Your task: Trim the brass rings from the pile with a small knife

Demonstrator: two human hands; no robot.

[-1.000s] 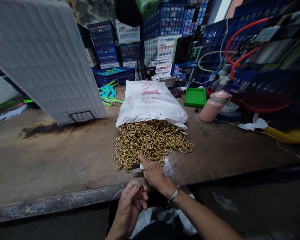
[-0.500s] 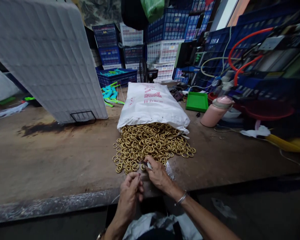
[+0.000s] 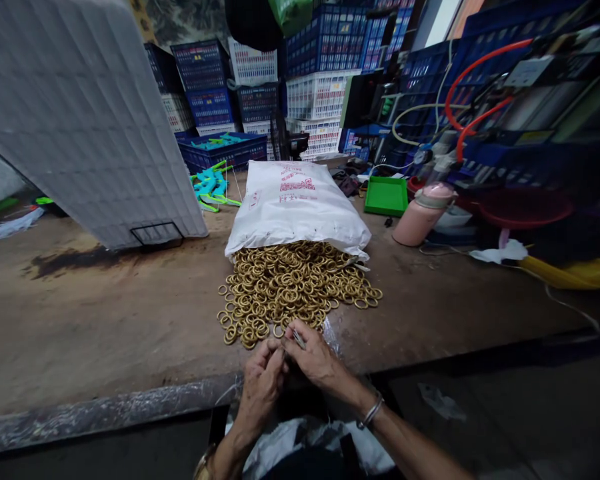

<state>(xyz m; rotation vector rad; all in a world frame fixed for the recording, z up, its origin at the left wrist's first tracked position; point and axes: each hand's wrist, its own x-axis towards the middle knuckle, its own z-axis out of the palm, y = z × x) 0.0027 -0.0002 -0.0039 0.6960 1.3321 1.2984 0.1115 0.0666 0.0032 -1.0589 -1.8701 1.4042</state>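
Note:
My left hand [image 3: 263,377] is closed in a pinch at the table's front edge; what its fingertips hold is too small to make out. A thin pale strand [image 3: 227,392] shows just left of it. My right hand [image 3: 313,353] is closed around a small slim metal tool [image 3: 299,339], mostly hidden by the fingers. The fingertips of both hands meet, or nearly so. Just beyond them lies a heap of brass-coloured rings [image 3: 290,287], spilling from the mouth of a white woven sack [image 3: 295,213] with red print.
A large pale ribbed panel [image 3: 90,127] stands at left in a black wire stand [image 3: 157,233]. Right of the sack are a green tray [image 3: 386,195] and a pink bottle [image 3: 423,217]. Stacked crates [image 3: 323,93] line the back. Turquoise and lime plastic pieces [image 3: 213,183] lie behind the panel.
My right hand has drawn back from the rings toward my left hand, bringing the metal tool along. Their fingertips are now together. The view has shifted slightly.

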